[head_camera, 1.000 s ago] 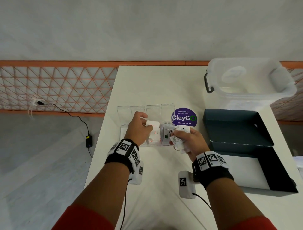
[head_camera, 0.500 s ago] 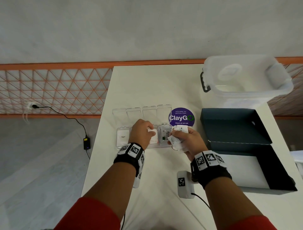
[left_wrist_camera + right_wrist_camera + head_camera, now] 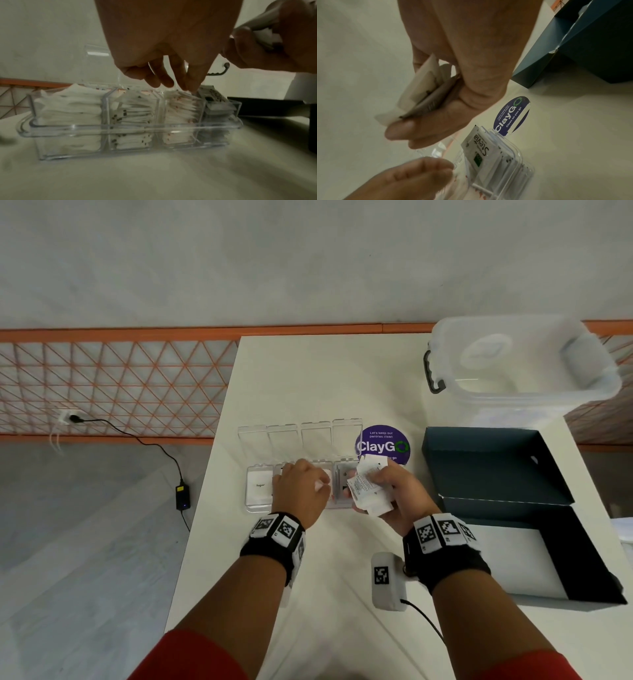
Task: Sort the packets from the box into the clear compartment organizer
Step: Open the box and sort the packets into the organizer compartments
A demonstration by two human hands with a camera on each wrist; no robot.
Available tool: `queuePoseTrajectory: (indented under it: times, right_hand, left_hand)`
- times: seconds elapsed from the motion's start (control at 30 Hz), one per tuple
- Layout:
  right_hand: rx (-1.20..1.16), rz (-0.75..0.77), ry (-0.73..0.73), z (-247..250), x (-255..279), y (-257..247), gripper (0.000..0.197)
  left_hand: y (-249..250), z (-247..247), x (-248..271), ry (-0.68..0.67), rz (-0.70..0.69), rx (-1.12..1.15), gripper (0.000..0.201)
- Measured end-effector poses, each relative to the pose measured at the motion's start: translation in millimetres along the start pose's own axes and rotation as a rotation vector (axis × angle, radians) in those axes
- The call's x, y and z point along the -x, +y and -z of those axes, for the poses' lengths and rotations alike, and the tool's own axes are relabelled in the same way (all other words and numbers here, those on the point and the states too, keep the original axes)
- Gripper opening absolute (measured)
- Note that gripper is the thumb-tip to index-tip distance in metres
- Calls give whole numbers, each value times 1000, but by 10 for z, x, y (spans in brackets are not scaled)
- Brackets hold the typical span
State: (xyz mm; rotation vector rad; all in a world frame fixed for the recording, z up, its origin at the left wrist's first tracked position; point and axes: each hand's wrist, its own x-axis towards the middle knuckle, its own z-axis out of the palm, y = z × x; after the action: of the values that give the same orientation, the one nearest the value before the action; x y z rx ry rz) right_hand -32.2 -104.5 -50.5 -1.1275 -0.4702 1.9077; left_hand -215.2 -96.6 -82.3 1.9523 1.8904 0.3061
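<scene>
Packets (image 3: 180, 108) now sit in all four organizer (image 3: 130, 129) compartments. Your left hand (image 3: 301, 491) has dropped from above the organizer a second ago onto the third stack from its left end, fingers (image 3: 193, 81) straight, pressing the top packet flat. Table (image 3: 308, 371) holds the organizer; dark box (image 3: 513, 508) lies right of it, open. Your right hand (image 3: 394, 494) still pinches a bundle of packets (image 3: 368, 486) just right of the organizer. Stevia packet (image 3: 479, 148) tops its rightmost compartment.
</scene>
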Motion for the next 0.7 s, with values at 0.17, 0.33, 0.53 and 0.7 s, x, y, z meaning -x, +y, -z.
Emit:
queuePoseTrajectory:
  times: [0.17,0.33,0.53,0.7]
  right_hand:
    - [75,48,52,-31,-14,2,27]
    - [132,93,70,-22,3,36,33]
    - [91,106,-9,-17,79,39,29]
    - [107,124,55,73,92,15,31]
  left_hand:
    - [169,277,109,62,31,713,15]
    - [328,384,213,-91,-157,592,34]
    - [286,362,217,-30,-6,633,19]
    - [238,321,182,72,204,747,20]
